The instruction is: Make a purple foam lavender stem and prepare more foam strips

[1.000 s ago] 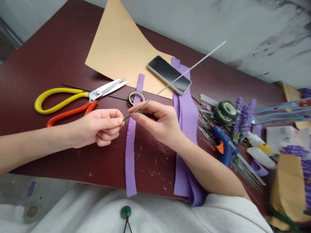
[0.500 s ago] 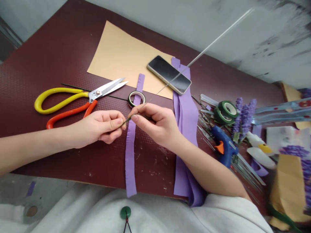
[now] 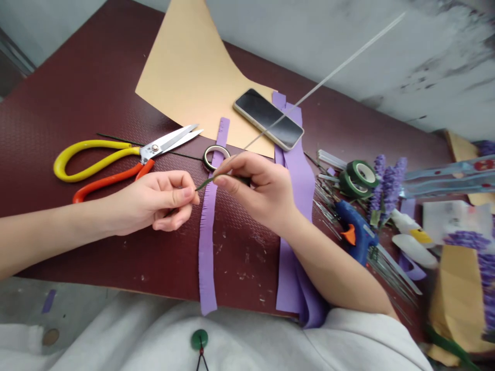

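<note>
Your left hand (image 3: 168, 199) pinches the dark-green lower end of a thin, straight, pale wire (image 3: 325, 82) above a dark-red textured desk (image 3: 85, 93); your right hand (image 3: 265, 190) grips it just alongside, between thumb and fingers. The wire slants past a black-screened phone (image 3: 263, 114) toward the grey wall (image 3: 278, 41). A fringed purple strip (image 3: 207, 242) overhangs the desk's near edge, a gap separating it from folded purple sheets (image 3: 303, 178). Yellow-and-orange-handled metal scissors (image 3: 154, 148) lie beyond your left wrist.

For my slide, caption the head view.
Left hand and right hand pinch a thin rod, green between them, above a fringed purple strip.
</note>
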`<state>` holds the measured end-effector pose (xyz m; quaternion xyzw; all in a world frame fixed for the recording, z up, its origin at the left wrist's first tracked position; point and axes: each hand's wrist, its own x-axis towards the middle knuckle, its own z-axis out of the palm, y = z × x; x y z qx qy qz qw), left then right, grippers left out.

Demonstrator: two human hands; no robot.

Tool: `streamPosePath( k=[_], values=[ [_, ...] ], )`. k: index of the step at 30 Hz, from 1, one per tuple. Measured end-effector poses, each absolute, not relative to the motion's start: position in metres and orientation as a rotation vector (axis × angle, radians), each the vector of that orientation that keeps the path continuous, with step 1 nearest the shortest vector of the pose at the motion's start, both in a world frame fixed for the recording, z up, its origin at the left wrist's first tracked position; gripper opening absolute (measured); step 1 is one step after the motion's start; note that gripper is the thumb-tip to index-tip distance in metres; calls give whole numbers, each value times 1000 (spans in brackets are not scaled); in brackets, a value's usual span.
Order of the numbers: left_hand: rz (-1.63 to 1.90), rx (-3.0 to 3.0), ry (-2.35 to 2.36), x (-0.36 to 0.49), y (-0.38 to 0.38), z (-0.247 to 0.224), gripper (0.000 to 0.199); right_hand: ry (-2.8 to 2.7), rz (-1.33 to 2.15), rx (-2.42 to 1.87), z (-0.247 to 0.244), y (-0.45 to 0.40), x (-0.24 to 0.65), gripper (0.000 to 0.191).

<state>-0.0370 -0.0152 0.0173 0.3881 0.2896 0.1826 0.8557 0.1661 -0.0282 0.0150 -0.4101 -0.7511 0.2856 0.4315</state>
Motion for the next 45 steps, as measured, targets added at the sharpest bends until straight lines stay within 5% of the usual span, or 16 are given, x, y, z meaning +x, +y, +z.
streamPosePath(
  k=[9,45],
  values=[
    [394,778,654,-36,-16,18,22,-1970,473,-947,15,-27,168,6],
    [443,843,657,-34,-18,16,24,-1967,490,-997,7,-31,162,7]
  ],
)
